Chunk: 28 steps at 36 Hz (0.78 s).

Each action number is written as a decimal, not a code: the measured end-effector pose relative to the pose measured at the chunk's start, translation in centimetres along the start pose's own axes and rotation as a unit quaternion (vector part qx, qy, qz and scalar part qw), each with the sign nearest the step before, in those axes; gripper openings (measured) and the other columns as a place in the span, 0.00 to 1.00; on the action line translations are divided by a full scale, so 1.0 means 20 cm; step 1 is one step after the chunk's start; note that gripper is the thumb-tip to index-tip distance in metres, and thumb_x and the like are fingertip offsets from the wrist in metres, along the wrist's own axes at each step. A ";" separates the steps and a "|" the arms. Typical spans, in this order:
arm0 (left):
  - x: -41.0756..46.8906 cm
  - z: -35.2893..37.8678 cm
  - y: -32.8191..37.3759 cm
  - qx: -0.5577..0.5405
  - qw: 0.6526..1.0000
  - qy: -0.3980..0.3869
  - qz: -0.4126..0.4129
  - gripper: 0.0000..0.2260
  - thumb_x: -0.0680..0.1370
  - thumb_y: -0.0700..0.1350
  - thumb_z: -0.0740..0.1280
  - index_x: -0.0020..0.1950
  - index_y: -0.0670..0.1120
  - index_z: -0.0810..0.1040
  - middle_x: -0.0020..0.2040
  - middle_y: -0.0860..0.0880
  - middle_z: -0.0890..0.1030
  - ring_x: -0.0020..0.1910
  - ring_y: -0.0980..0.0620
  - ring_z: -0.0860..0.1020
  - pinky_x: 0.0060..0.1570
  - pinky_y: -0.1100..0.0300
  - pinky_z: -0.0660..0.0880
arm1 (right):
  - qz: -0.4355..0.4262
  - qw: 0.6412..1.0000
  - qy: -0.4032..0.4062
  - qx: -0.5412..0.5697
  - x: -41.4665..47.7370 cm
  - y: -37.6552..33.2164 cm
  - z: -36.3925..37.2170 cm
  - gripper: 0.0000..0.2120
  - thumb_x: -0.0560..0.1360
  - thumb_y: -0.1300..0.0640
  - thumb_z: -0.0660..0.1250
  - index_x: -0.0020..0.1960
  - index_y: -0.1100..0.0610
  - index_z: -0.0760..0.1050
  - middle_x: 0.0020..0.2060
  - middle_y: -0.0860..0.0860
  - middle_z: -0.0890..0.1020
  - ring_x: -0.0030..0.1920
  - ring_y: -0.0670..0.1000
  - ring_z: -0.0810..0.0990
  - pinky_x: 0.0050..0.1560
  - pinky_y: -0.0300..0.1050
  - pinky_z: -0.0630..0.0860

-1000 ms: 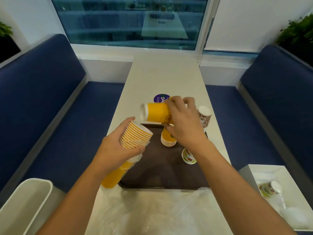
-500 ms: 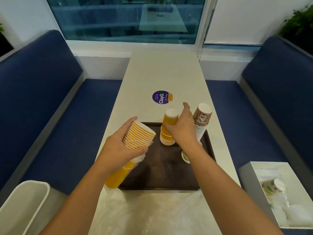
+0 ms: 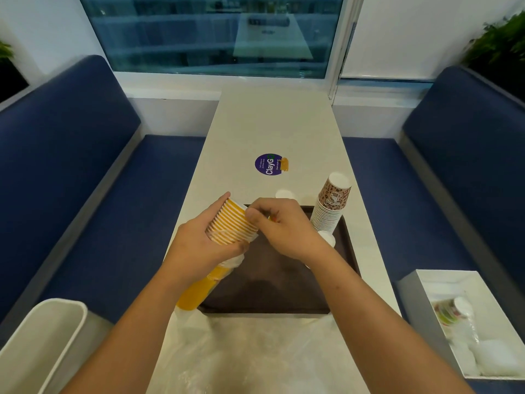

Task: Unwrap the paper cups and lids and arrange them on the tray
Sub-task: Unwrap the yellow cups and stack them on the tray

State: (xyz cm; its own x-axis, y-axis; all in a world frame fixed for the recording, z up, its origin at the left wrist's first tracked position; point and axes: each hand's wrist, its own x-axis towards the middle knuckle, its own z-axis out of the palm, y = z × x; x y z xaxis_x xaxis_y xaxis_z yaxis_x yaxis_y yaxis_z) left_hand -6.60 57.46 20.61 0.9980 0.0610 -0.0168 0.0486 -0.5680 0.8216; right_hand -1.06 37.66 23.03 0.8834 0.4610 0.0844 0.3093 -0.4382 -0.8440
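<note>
The tilted stack of yellow paper cups (image 3: 231, 224) sits inside the left hand's (image 3: 199, 245) curled fingers, above the brown tray's (image 3: 270, 285) left edge. The right hand's (image 3: 284, 228) fingertips (image 3: 252, 216) pinch its top rim. Just right of them stands a brown-patterned cup stack (image 3: 329, 206).

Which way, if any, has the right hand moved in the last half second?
Yes. The right hand moved left, away from the brown patterned cup stack on the tray, to the mouth of the yellow cup stack the left hand holds.
</note>
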 end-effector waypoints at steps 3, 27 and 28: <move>-0.01 -0.01 0.00 0.010 1.000 -0.003 0.008 0.41 0.70 0.60 0.79 0.80 0.65 0.63 0.63 0.61 0.77 0.57 0.52 0.80 0.53 0.58 0.82 | 0.007 0.999 0.046 0.003 0.00 -0.02 -0.01 0.09 0.85 0.50 0.62 0.52 0.50 0.79 0.43 0.42 0.80 0.45 0.41 0.78 0.42 0.32 0.71; -0.01 -0.06 -0.02 -0.017 1.000 0.008 0.006 0.38 0.70 0.57 0.80 0.74 0.69 0.64 0.59 0.65 0.75 0.57 0.56 0.79 0.39 0.71 0.78 | -0.029 0.925 0.228 -0.302 0.15 0.15 -0.19 0.33 0.70 0.48 0.78 0.70 0.55 0.70 0.62 0.53 0.74 0.61 0.55 0.70 0.59 0.51 0.72; -0.01 -0.05 -0.02 -0.018 1.000 0.009 0.004 0.38 0.70 0.57 0.80 0.74 0.69 0.64 0.59 0.66 0.75 0.56 0.57 0.79 0.38 0.71 0.77 | 0.003 0.938 0.235 -0.254 0.16 0.17 -0.17 0.32 0.71 0.48 0.78 0.70 0.55 0.70 0.61 0.52 0.74 0.61 0.54 0.70 0.59 0.50 0.72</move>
State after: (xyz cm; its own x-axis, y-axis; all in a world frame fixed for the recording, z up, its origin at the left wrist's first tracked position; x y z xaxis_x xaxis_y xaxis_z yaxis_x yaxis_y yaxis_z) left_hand -6.77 58.45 20.91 0.9975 0.0710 0.0000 0.0383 -0.5380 0.8421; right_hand 4.01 35.04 22.33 0.9067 0.1185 0.4048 0.3256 -0.8066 -0.4933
